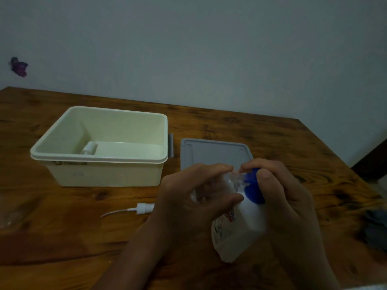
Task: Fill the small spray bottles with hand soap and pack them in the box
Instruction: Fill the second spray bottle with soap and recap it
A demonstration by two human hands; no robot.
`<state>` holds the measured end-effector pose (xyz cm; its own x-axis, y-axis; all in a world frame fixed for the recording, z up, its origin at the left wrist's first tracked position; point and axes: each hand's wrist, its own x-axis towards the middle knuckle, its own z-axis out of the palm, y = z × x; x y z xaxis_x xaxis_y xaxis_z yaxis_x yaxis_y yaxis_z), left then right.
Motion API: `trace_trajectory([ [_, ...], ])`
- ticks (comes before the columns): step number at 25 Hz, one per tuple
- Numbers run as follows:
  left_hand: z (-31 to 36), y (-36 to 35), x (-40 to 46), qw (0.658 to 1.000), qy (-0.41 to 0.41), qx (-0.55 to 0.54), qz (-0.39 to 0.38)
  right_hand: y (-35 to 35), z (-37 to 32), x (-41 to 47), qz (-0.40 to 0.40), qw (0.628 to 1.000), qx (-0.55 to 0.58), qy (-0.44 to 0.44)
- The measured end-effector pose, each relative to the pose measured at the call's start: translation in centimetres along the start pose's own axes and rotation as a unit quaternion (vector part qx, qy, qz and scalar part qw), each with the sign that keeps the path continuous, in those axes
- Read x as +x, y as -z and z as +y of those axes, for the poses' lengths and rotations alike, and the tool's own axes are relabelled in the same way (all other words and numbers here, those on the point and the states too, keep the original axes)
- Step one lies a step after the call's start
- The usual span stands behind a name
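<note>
Both hands clamped — left hand (196, 191) round the clear bottle (229, 181), right hand (280, 195) round the soap pouch (240, 229).

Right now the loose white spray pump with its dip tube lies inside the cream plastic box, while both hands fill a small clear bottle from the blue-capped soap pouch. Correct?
Not quite. The head view shows the loose white spray pump with its dip tube lying on the wooden table, in front of the cream plastic box. The rest stands.

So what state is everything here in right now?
Cream box: open, one spray bottle lying inside.
Grey lid: off, flat on table.
Spray pump: detached, lying on table.
Small clear bottle: uncapped, gripped by left hand.
Soap pouch: tilted to it, held by right hand.
</note>
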<state>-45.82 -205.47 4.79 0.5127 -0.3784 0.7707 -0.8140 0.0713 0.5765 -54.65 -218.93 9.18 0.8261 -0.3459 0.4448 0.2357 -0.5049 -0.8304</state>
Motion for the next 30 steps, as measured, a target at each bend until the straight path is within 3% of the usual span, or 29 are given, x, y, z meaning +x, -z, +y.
trace_trajectory([
  [30, -0.20, 0.04, -0.32, 1.000, -0.004, 0.007, 0.001, -0.02, 0.21, -0.04, -0.004, 1.000, -0.002, 0.005],
])
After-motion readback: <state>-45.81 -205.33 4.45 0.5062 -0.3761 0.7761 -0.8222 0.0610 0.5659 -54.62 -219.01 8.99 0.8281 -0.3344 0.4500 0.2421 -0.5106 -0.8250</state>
